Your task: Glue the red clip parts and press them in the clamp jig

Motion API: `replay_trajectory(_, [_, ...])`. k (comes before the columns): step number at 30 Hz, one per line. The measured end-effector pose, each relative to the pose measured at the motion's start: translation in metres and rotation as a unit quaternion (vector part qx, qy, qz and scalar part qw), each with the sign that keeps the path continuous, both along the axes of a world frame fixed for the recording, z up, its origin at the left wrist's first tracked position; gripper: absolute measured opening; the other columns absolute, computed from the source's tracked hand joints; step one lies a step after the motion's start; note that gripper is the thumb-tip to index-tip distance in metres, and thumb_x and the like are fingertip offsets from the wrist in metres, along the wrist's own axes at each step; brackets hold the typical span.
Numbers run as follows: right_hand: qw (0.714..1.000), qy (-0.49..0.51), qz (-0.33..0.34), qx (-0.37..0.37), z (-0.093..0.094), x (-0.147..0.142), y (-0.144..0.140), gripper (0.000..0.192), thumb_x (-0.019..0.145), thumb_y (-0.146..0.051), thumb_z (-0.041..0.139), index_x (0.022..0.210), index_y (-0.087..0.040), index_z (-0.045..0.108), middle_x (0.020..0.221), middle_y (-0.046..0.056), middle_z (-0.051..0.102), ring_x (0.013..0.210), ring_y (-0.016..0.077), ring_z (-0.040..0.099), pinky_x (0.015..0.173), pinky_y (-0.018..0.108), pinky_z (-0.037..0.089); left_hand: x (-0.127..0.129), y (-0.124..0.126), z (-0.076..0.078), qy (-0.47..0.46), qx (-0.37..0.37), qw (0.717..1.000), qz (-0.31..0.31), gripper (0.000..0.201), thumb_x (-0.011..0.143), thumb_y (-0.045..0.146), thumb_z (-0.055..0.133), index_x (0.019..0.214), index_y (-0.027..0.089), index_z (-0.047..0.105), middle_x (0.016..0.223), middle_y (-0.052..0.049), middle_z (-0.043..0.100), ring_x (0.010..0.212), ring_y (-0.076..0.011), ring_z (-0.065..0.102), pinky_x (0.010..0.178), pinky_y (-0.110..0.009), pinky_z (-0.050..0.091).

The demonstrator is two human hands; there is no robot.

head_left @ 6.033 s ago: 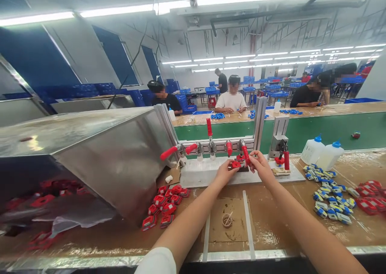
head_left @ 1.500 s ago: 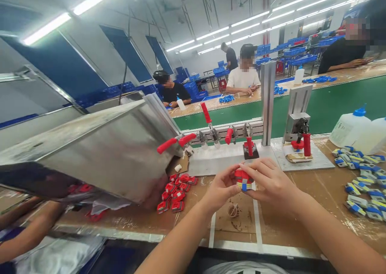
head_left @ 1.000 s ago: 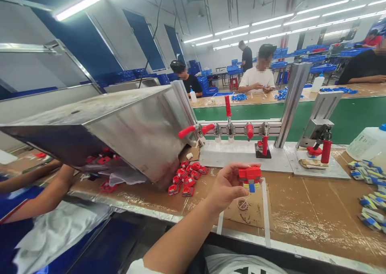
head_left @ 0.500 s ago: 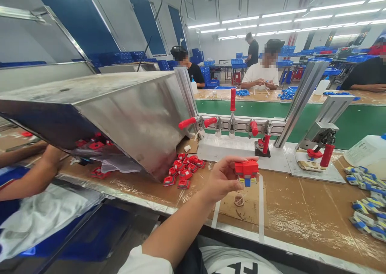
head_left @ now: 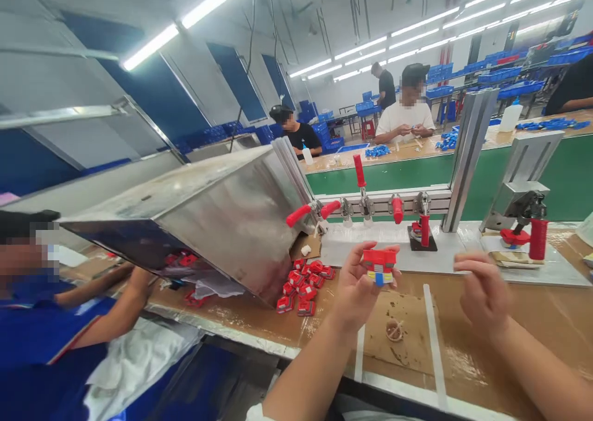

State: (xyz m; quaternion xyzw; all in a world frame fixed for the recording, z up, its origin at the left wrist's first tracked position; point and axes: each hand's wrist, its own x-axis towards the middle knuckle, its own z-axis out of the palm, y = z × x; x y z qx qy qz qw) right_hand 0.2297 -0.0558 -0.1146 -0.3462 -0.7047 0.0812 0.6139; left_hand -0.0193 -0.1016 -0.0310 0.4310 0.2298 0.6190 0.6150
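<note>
My left hand (head_left: 357,290) is closed around a red toy-like plastic piece (head_left: 380,261) with a white and grey middle and a blue and yellow lower part. It holds the piece above the cardboard-covered bench. To the right, my right hand (head_left: 484,294) hovers over the bench, its fingers loosely bent and a little blurred; no object shows in it. In front of the hands, a row of toggle clamps with red handles (head_left: 359,170) is fixed to a metal frame. Under the rightmost clamp of that row, a red piece sits on a black block (head_left: 422,240).
A pile of red pieces (head_left: 303,288) lies beside a large metal box (head_left: 222,211). At right stands another clamp (head_left: 532,220) over a red piece. A cardboard pad (head_left: 407,340) with a small ring lies below my hands. A co-worker's arm (head_left: 111,313) reaches under the box.
My right hand has come into view from the right. My left hand has turned the red piece slightly and still holds it. The view has tilted and shifted left.
</note>
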Motion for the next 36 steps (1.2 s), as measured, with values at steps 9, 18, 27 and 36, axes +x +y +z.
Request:
replay_trajectory(9, [0.955,-0.017,0.072,-0.287,-0.04,-0.01,0.043,0.042,0.093,-0.064,0.052,0.093,-0.027,0.071,0.088,0.005,0.075,0.078,0.0258,0.07,0.075,0.038,0.057,-0.007,-0.003,-0.005,-0.064,-0.086,0.993,0.052,0.047,0.093,0.073,0.055,0.115,0.035,0.073,0.143,-0.002,0.065,0.09,-0.0119,0.061,0.072,-0.023,0.047])
replay_trajectory(18, [0.936,-0.064,0.155,-0.309,-0.041,-0.015,0.04,0.044,0.098,-0.063,0.047,0.091,-0.027,0.072,0.091,0.006,0.076,0.082,0.0268,0.07,0.073,0.036,0.055,0.006,-0.001,0.016,0.032,-0.059,0.995,0.071,0.042,0.105,0.061,0.039,0.136,0.042,0.06,0.141,0.004,0.066,0.119,-0.0089,0.06,0.086,-0.02,0.046])
replay_trajectory(27, [0.923,-0.104,0.176,-0.325,-0.04,-0.016,0.04,0.045,0.1,-0.062,0.043,0.091,-0.026,0.07,0.091,0.005,0.074,0.087,0.0276,0.069,0.077,0.038,0.052,-0.004,0.009,0.021,0.021,-0.042,0.991,0.122,0.046,0.103,0.063,0.044,0.143,0.043,0.057,0.153,0.006,0.053,0.144,-0.0123,0.048,0.096,-0.019,0.051])
replay_trajectory(36, [0.926,-0.119,0.186,-0.307,-0.039,-0.017,0.041,0.041,0.101,-0.056,0.045,0.089,-0.026,0.069,0.087,0.004,0.074,0.083,0.0261,0.069,0.074,0.036,0.052,-0.022,0.028,0.008,0.084,-0.033,0.981,0.169,0.05,0.085,0.047,0.081,0.131,0.037,0.063,0.137,-0.003,0.064,0.084,-0.0089,0.071,0.06,-0.015,0.054])
